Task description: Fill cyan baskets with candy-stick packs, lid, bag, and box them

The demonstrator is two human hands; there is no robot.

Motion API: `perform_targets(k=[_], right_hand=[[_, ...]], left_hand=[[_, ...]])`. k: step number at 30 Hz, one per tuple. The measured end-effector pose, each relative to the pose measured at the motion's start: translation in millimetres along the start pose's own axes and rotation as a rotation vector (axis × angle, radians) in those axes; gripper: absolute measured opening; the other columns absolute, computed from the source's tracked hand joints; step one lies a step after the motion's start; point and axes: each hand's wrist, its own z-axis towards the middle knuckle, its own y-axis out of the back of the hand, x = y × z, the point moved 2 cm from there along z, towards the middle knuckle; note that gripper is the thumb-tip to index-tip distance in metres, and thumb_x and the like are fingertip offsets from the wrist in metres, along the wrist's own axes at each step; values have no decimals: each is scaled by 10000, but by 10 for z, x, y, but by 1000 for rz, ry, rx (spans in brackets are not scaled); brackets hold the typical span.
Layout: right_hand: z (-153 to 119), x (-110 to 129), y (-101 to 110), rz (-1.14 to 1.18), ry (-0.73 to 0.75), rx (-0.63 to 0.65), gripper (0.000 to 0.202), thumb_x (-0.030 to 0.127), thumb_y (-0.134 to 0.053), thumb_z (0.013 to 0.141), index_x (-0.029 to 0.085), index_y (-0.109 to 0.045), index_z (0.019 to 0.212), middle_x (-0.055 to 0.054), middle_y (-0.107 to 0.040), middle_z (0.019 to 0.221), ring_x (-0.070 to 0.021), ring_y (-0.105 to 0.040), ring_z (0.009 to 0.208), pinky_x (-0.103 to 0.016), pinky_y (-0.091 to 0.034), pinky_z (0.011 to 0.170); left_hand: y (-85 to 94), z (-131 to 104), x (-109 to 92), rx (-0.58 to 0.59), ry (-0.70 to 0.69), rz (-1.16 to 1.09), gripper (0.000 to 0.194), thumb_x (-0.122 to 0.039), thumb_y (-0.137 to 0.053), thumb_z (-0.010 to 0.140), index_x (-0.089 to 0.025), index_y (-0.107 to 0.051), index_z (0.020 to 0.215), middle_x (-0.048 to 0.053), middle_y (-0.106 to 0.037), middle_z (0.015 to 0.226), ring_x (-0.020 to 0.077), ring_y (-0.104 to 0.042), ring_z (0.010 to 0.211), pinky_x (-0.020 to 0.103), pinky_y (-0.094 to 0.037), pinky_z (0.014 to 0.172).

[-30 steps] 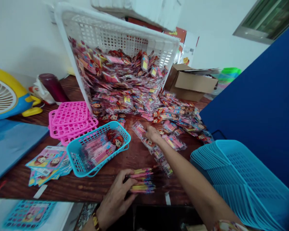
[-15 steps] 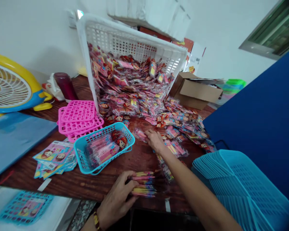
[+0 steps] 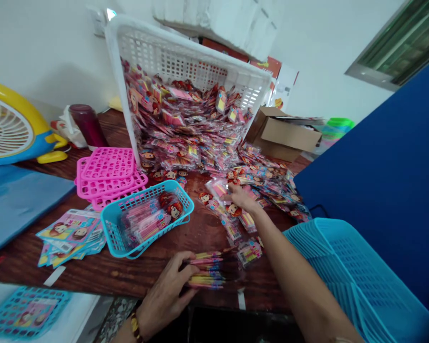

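My left hand (image 3: 169, 288) is closed around a row of thin plastic-wrapped packets (image 3: 207, 270), stood on edge near the table's front. My right hand (image 3: 242, 197) is out over the loose packets, its bent fingers at the edge of a clear packet (image 3: 217, 187) with pink and yellow contents. More cartoon-girl packets (image 3: 249, 251) lie below that wrist. Left of the hands stands a turquoise basket (image 3: 110, 224), with pink stick packets (image 3: 148, 219) lying inside it. The undersides of the right fingers are hidden.
A tipped white crate (image 3: 196, 50) spills a heap of packets (image 3: 186, 138) onto the table. Pink lattice pieces (image 3: 109, 171) and printed cards (image 3: 71, 233) lie left. Nested turquoise baskets (image 3: 353, 267) stand right, near a blue panel (image 3: 379, 143). Behind are a cardboard box (image 3: 288, 138) and fan (image 3: 10, 124).
My right hand has moved slightly away and right, and the packets near its fingers lie differently. My left hand keeps its hold on the row. The view has shifted a little.
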Motion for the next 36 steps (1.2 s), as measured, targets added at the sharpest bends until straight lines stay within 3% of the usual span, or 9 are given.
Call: perform_targets(k=[3,6,14,19,23,28,33,35,36], right_hand=[[112,91,-119,-46,-11,101,253,159,-735,594,144,-641,829,23,-630,712,-145,-556,662,-242,-446,641],[25,186,-223,-84,-8,133,312,131,-725,619,143,-653,923,15,-655,781,-158,-578,728,-251,-445,691],[-1221,398,-605,-444,297,305,252,231,-613,874,190,-542,1113,-66,-653,1071,-206,-600,942,-288,-415,768],[-1571,533,-551,-568,376,431,165,257,-425,1002,195,-550,1088,-72,-632,1070,-194,-611,934,-288,-425,762],[-1588,607,-529,-612,380,497,279,272,-370,1018,194,-606,1144,-104,-644,1104,-225,-639,964,-323,-466,797],[-1534,621,-589,-619,418,558,311,204,-404,967,197,-690,1090,-111,-698,1052,-246,-677,892,-344,-493,760],[-1132,506,-445,-299,357,804,257,325,-551,942,218,-730,1092,-42,-753,1047,-184,-688,951,-243,-489,804],[-777,507,-416,-286,300,746,277,370,-541,950,195,-756,968,-31,-765,900,-163,-699,822,-218,-494,724],[-563,531,-425,-340,282,634,312,352,-503,968,176,-756,920,-46,-759,855,-170,-696,786,-231,-497,711]], left_hand=[[-7,-3,12,-4,0,6,370,-63,-552,853,-274,-529,1157,78,-427,1339,223,-468,1266,362,-465,1060],[-24,-18,29,-5,1,19,383,-52,-552,842,-267,-527,1158,84,-425,1342,227,-465,1270,365,-466,1063],[-25,-37,39,-50,-9,53,334,-93,-561,865,-263,-542,1153,87,-445,1326,233,-511,1230,368,-504,1027],[-39,-30,61,-57,-16,79,286,-136,-570,899,-260,-540,1154,94,-447,1305,244,-484,1233,407,-503,1025],[-31,-42,17,-128,-21,199,304,-122,-605,866,-260,-572,1136,105,-412,1350,307,-402,1295,538,-461,1051],[5,-42,-50,-141,-26,241,296,-96,-609,843,-249,-614,1096,93,-109,1592,408,-135,1474,663,-329,1114],[20,4,-9,-24,-7,128,319,-106,-625,825,-257,-570,1101,114,-372,1402,281,-409,1350,453,-463,1083],[21,12,21,-51,-25,121,340,-95,-629,806,-260,-565,1097,111,-416,1327,264,-461,1291,412,-491,1050],[16,13,40,-62,-34,121,343,-88,-623,801,-259,-565,1093,111,-419,1314,260,-472,1277,401,-496,1041]])
